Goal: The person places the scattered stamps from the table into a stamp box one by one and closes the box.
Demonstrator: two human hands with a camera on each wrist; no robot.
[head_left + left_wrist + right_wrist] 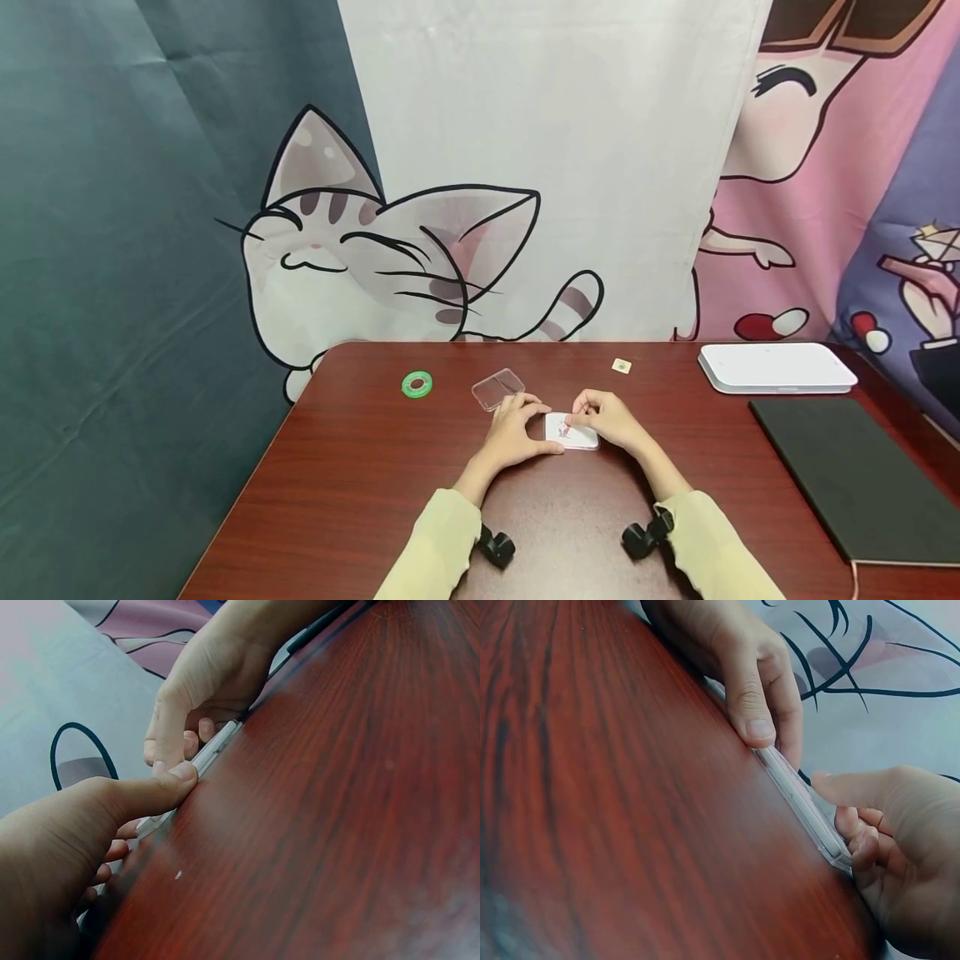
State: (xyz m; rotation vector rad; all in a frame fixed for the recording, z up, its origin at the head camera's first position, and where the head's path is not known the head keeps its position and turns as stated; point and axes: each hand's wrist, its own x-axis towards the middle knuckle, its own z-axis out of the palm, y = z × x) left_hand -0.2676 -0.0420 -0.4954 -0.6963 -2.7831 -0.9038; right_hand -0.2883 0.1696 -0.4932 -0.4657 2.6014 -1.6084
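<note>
A small clear plastic case (592,445) lies on the table with a white card (553,427) on top, printed with a small red and dark picture. My left hand (513,433) grips the case at its left end, the thumb on the near edge and fingers at the far side. Over the right end is my right hand (609,419), its fingers curled and its straight thumb reaching over the card. From the right wrist view I cannot tell whether that thumb touches the card. A clear plastic lid (498,389) lies just beyond my left fingers.
Farther left lies a green ring-shaped roll (417,384). A small pale square (622,366) sits near the back edge. At the right are a white flat box (780,368) and a large black pad (855,475) with a cable. A printed curtain (555,125) hangs behind the table (360,475).
</note>
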